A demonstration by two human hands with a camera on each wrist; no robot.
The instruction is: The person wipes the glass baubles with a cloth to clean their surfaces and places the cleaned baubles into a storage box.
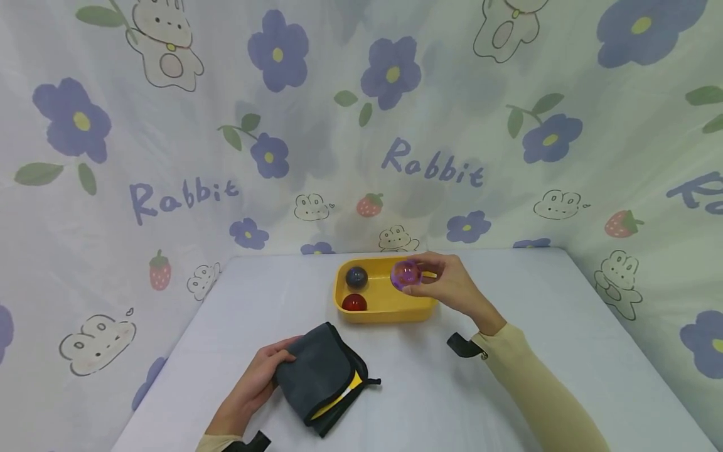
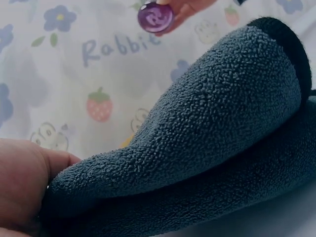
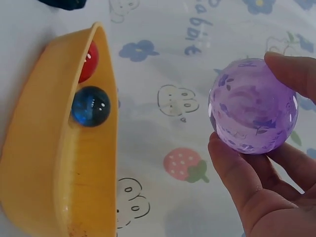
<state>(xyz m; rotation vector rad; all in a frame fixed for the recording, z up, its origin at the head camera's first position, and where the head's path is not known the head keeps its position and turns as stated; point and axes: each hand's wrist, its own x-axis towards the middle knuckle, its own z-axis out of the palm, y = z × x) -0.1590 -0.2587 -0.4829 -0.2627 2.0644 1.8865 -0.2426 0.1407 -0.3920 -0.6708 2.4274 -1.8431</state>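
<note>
A clear purple ball [image 3: 253, 106] is pinched between the thumb and fingertips of my right hand [image 1: 449, 285], above the right part of a yellow tray [image 1: 390, 316]. Inside the tray sit a dark blue ball [image 1: 356, 277] and a red ball [image 1: 354, 303], both toward its left end. My left hand [image 1: 261, 380] grips the left edge of a folded dark grey towel [image 1: 316, 373], thumb on top. In the left wrist view the towel's fuzzy pile [image 2: 212, 98] fills much of the picture. A yellow layer shows between its folds.
The white tabletop [image 1: 452, 402] carries the tray near its back edge, with the towel in front. A cloth backdrop [image 1: 339, 138] printed with rabbits, flowers and strawberries rises behind and beside the table. A black strap [image 1: 464, 345] hangs at the right wrist.
</note>
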